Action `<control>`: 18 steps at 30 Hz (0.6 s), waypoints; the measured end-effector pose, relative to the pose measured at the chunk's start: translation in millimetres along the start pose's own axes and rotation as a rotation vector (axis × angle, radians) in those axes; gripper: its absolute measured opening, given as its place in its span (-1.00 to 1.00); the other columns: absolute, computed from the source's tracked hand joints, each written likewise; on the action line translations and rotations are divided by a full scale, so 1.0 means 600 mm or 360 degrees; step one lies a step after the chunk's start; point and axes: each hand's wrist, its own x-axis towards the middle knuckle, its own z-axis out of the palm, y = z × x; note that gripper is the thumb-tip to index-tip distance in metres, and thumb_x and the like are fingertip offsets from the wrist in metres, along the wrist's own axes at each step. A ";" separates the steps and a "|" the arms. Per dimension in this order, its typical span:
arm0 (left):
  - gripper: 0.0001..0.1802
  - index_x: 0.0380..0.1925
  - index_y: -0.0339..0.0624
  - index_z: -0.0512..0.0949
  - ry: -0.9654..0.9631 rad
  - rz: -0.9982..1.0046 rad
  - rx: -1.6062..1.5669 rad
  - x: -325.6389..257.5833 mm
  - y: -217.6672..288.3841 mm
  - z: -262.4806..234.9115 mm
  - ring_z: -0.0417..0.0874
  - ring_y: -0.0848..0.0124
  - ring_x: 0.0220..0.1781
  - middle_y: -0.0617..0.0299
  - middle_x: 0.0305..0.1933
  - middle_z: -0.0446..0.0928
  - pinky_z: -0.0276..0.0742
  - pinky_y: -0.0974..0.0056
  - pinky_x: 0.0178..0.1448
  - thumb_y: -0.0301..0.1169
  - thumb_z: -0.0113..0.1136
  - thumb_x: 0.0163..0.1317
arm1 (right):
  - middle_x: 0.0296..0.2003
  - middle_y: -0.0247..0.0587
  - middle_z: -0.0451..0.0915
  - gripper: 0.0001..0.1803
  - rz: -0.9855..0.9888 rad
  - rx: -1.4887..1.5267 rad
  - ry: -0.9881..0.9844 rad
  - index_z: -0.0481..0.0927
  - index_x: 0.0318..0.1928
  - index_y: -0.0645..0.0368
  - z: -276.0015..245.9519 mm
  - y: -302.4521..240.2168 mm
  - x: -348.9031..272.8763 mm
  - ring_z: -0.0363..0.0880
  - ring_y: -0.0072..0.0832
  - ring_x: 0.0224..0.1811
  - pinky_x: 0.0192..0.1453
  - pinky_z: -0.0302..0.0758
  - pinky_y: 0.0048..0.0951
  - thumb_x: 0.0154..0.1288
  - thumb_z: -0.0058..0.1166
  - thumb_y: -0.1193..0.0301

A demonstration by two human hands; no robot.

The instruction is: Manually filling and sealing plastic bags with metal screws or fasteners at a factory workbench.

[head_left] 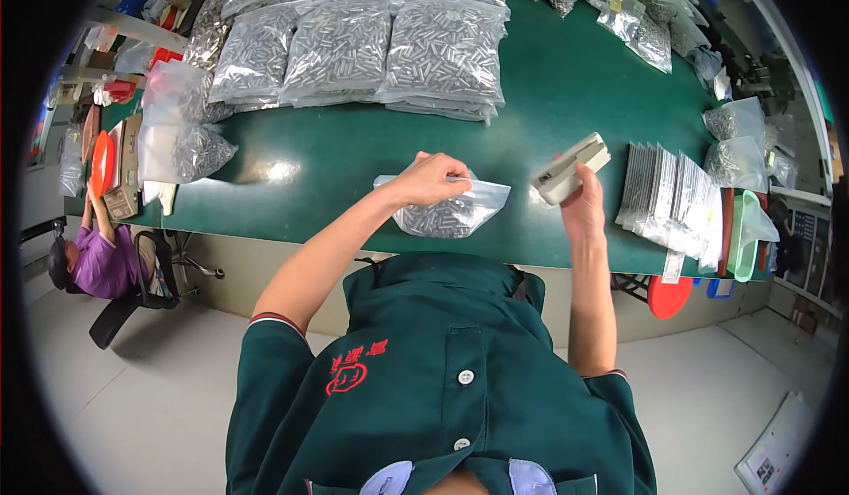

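Observation:
A clear plastic bag [438,221] of small metal cylinders lies near the front edge of the green table. My left hand [428,180] is closed on the bag's upper edge, fingers curled and pointing to the right. The bag's loose corner sticks out to the right of that hand. Over the table to the right, my right hand [582,203] grips a beige, blocky hand-held device [570,169] from below. It is tilted, its upper end pointing away to the right, apart from the bag. Its exact kind I cannot make out.
Large stacked bags of metal cylinders [442,53] fill the far side of the green table [354,141]. More bags [187,152] stand at left. A row of white packets [669,196] and a green tray [745,238] sit at right. Another person [102,260] sits at far left.

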 end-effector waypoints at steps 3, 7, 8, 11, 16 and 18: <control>-0.68 -0.37 -0.18 0.64 0.0120 0.0128 0.0060 -0.001 0.003 0.010 0.55 0.34 -0.40 0.18 -0.48 0.60 0.35 0.28 0.01 -0.17 0.14 0.04 | -0.21 -0.09 0.49 -0.61 -0.0003 0.0023 0.0188 0.35 -0.06 0.31 0.064 0.021 -0.015 0.50 -0.32 -0.10 0.01 0.45 -0.27 0.09 0.00 0.41; -0.70 -0.39 -0.13 0.66 0.0137 0.0061 -0.0003 0.003 0.009 0.013 0.58 0.32 -0.42 0.18 -0.49 0.61 0.44 0.31 -0.16 -0.17 0.16 -0.01 | -0.46 -0.15 0.57 -0.78 -0.0332 -0.0380 0.0028 0.50 -0.33 0.32 0.099 0.039 -0.029 0.54 -0.43 -0.41 -0.26 0.48 -0.39 0.12 -0.01 0.38; -0.72 -0.38 -0.18 0.66 0.0156 0.0079 -0.0004 0.002 0.010 0.013 0.58 0.39 -0.42 0.18 -0.49 0.61 0.45 0.33 -0.19 -0.23 0.18 0.01 | -0.46 -0.15 0.57 -0.78 -0.0333 -0.0389 0.0025 0.50 -0.33 0.32 0.101 0.040 -0.031 0.54 -0.43 -0.41 -0.26 0.48 -0.39 0.12 -0.01 0.38; -0.75 -0.37 -0.23 0.65 0.0206 0.0106 -0.0003 0.001 0.009 0.015 0.59 0.43 -0.43 0.16 -0.49 0.61 0.46 0.35 -0.24 -0.29 0.20 0.02 | -0.44 -0.20 0.58 -0.79 -0.0381 -0.0647 -0.0061 0.52 -0.34 0.31 0.108 0.044 -0.040 0.53 -0.48 -0.38 -0.26 0.46 -0.42 0.16 -0.02 0.38; -0.76 -0.38 -0.21 0.66 0.0266 0.0129 -0.0003 -0.004 0.006 0.016 0.59 0.39 -0.45 0.12 -0.50 0.60 0.47 0.34 -0.28 -0.31 0.19 -0.01 | -0.45 -0.27 0.58 -0.82 -0.0466 -0.0923 -0.0111 0.54 -0.40 0.27 0.115 0.066 -0.044 0.50 -0.53 -0.40 -0.28 0.44 -0.46 0.16 -0.01 0.39; -0.77 -0.39 -0.19 0.66 0.0280 0.0159 0.0016 -0.003 0.005 0.018 0.59 0.37 -0.46 0.12 -0.52 0.60 0.47 0.33 -0.29 -0.30 0.20 -0.01 | -0.46 -0.26 0.58 -0.82 -0.0476 -0.0892 -0.0116 0.53 -0.40 0.28 0.112 0.075 -0.045 0.51 -0.52 -0.41 -0.28 0.44 -0.45 0.17 -0.01 0.40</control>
